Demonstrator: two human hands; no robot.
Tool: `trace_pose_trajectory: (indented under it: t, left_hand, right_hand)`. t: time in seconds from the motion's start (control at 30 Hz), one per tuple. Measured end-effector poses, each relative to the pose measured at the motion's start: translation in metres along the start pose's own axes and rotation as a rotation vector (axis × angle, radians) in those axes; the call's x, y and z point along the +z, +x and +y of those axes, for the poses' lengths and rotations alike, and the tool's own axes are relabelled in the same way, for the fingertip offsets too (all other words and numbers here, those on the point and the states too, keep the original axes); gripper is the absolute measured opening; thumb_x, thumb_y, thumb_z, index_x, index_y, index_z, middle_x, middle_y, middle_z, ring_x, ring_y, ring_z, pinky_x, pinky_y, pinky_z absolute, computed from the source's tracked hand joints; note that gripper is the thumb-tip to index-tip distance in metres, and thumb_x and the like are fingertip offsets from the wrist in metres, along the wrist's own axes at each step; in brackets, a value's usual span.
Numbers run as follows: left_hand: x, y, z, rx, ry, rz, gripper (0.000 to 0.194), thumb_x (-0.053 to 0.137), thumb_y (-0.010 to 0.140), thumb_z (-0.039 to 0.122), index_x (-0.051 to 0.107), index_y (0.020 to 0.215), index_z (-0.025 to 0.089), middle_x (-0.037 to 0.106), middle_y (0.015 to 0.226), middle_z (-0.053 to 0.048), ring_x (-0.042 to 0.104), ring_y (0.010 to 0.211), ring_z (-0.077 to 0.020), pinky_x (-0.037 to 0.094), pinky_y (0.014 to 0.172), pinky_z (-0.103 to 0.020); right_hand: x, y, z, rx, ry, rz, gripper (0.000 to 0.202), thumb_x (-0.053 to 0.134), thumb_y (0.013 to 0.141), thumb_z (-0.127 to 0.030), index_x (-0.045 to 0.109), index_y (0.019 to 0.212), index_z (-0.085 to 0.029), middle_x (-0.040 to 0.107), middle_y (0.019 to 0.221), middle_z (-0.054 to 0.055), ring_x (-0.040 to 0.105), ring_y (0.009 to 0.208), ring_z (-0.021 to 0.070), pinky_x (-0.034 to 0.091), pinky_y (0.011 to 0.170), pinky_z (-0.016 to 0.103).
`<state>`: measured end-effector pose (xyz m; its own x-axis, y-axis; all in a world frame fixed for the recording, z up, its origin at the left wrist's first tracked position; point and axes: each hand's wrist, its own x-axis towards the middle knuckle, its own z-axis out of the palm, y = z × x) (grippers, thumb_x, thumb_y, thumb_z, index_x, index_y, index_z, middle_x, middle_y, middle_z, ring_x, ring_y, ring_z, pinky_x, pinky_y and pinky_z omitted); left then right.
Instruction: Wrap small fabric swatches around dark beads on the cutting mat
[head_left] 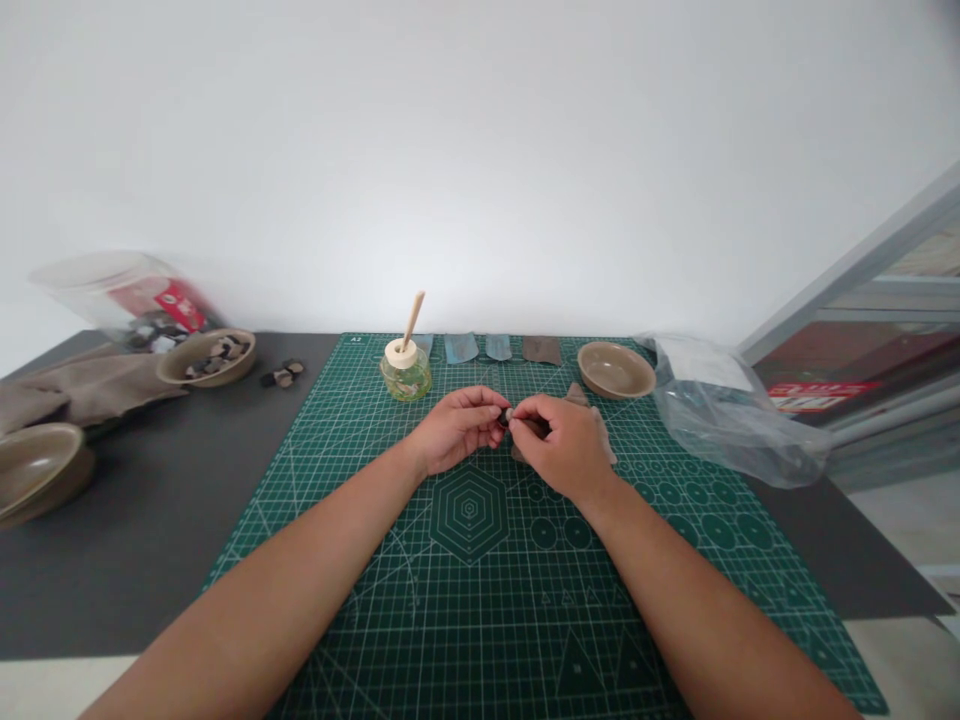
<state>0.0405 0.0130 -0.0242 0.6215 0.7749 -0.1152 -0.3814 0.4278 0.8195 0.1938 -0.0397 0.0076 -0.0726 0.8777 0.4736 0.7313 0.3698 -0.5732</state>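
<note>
Above the middle of the green cutting mat (375, 620), my two hands meet at a small dark-and-tan piece (505, 415). My left hand (459, 428) pinches its dark end between thumb and fingers. From the other side, my right hand (566, 440) has thumb and forefinger closed at its pale end. Fingers cover most of the piece, so its exact kind is unclear. A brownish cloth (604, 440) lies on the mat, partly beneath my right hand.
Behind my hands stand a glass jar (405, 378) with a wooden stick, several sandpaper-like sheets (541, 349) and a bowl (616, 370). A plastic bag (720, 420) lies right. Leftward are a bowl of small pieces (206, 375), loose pieces (283, 374), another bowl (45, 470) and a clear tub (112, 290).
</note>
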Motion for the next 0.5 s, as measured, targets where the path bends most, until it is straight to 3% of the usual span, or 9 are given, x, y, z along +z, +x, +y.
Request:
trace_pose_trajectory:
  t: [0.5]
  left_hand:
    - [0.0,-0.0003,0.0002,0.0,0.026,-0.002,0.013,0.067,0.072,0.015,0.062,0.083,0.011,0.063,0.066,-0.004,0.058,0.054,-0.01,0.046,0.052,-0.02]
  right_hand:
    - [-0.0033,0.0035,0.0024,0.037,-0.042,-0.005,0.011,0.055,0.073,-0.017,0.064,0.068,-0.02,0.065,0.061,-0.002,0.055,0.056,0.012,0.039,0.06,0.025]
